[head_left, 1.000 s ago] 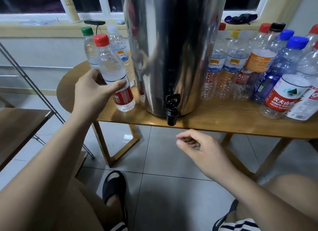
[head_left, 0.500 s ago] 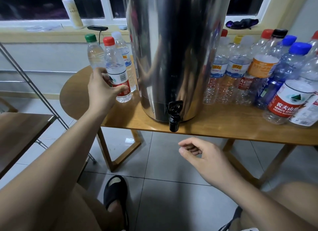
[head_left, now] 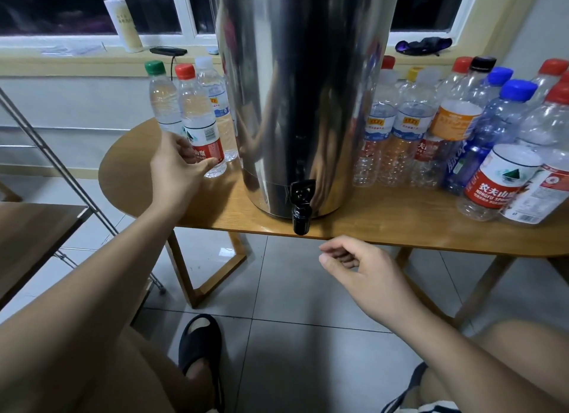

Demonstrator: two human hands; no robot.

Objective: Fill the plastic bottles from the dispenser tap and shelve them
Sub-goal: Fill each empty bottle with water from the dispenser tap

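Note:
A tall steel dispenser [head_left: 301, 89] stands on the wooden table [head_left: 385, 225], its black tap [head_left: 301, 206] hanging over the front edge. Left of it stands a filled red-capped bottle [head_left: 197, 120], upright on the table. My left hand [head_left: 175, 172] grips its lower part, thumb in front and fingers behind. A green-capped bottle [head_left: 163, 101] and a white-capped bottle [head_left: 215, 92] stand just behind it. My right hand [head_left: 360, 268] hovers below and right of the tap, fingers loosely curled, holding nothing.
Several empty capped bottles [head_left: 455, 126] crowd the table to the right of the dispenser. A wooden shelf board [head_left: 34, 237] with slanted metal rods [head_left: 61, 172] is at the left. Tiled floor and my sandalled foot [head_left: 200, 345] lie below.
My left hand carried the red-capped bottle back and stood it beside the green-capped and white-capped bottles. My right hand stayed under the tap.

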